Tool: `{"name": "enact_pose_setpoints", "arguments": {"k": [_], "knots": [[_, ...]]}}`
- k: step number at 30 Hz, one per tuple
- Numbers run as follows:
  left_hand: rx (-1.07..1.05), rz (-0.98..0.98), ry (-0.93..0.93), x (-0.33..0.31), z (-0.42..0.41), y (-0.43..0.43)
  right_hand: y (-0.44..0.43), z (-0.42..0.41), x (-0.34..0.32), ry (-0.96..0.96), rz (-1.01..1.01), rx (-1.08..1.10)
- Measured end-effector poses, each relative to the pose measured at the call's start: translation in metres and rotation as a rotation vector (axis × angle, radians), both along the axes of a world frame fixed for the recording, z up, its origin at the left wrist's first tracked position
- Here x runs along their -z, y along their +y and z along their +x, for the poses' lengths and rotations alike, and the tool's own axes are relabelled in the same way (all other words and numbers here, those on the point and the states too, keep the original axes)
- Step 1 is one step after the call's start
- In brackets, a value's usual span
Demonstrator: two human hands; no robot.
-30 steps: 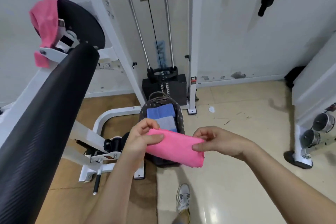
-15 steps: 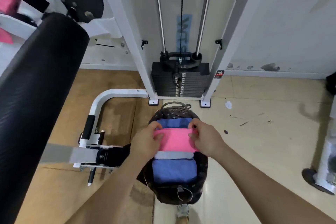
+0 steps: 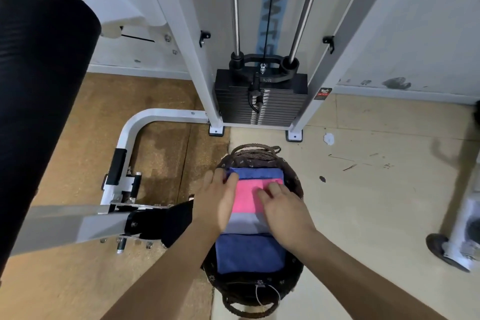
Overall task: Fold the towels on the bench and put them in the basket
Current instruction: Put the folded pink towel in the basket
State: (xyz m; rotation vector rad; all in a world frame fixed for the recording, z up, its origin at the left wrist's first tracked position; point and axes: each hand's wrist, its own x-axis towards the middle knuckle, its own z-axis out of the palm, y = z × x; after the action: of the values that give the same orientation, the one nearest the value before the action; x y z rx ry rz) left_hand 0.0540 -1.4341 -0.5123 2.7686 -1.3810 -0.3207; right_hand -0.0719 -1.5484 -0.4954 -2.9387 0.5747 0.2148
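Gym corner: white wall [image 3: 415,21] along the top, tan mat [image 3: 78,163] over the lower left, cream tiles [image 3: 376,215] over the lower right.

At far left, black bench pad [image 3: 39,86], slanting from the upper left down the frame edge. Just right of it, white tube frame [image 3: 135,125], curved over the mat. At upper centre, black weight stack [image 3: 261,101] between two white uprights, with two chrome guide rods above it.

Below the stack, at centre, dark woven basket [image 3: 297,191] on the floor, across the seam of mat and tiles. Inside it, folded towels in a row from far to near: far blue towel [image 3: 257,173], pink towel [image 3: 246,197], grey towel [image 3: 241,225], near blue towel [image 3: 249,252].

Left of centre, left forearm angled up from the bottom edge. Left hand [image 3: 218,200] palm down, fingers straight and close together, laid along the left edge of the pink towel, tips touching the left corner of the far blue towel. Grips nothing; lies flat.

Just right of it, right hand [image 3: 283,210] palm down, fingers nearly straight and a little spread, resting on the right half of the pink towel, heel over the grey towel. Holds nothing either. Hands near each other but apart, pink cloth showing between them. Right forearm slanting off to the lower right corner.

Further right, white paper scrap [image 3: 328,138] on the tiles, well apart from the basket. At the right edge, blurred white stand [image 3: 465,236] on a dark foot.
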Motion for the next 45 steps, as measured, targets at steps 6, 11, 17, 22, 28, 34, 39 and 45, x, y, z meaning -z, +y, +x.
{"name": "enact_pose_setpoints", "arguments": {"k": [6, 11, 17, 22, 28, 34, 39, 45], "knots": [[0.082, -0.023, 0.112, 0.012, -0.023, 0.007, -0.007, 0.008, -0.018, 0.215, 0.272, 0.069], [-0.050, 0.008, 0.158, 0.002, -0.033, -0.001, -0.025, 0.019, -0.039, 0.047, 1.214, 0.781], [-0.073, 0.095, 0.172, -0.007, -0.029, -0.016, -0.019, 0.008, -0.027, -0.031, 1.597, 1.152], [-0.204, -0.053, 0.176, -0.003, -0.037, 0.003, -0.021, 0.003, -0.020, -0.080, 1.692, 1.305], [-0.197, 0.103, 0.212, -0.010, -0.036, -0.010, -0.020, -0.002, -0.031, -0.076, 1.793, 1.319], [-0.185, 0.114, 0.309, -0.045, -0.024, -0.012, -0.037, -0.039, -0.085, -0.107, 1.640, 1.053], [-0.261, -0.094, 0.357, -0.106, -0.039, -0.014, -0.075, -0.091, -0.137, -0.277, 1.599, 1.027], [-0.275, -0.451, 0.511, -0.203, -0.087, -0.060, -0.141, -0.171, -0.214, -0.493, 1.507, 0.924]]}}
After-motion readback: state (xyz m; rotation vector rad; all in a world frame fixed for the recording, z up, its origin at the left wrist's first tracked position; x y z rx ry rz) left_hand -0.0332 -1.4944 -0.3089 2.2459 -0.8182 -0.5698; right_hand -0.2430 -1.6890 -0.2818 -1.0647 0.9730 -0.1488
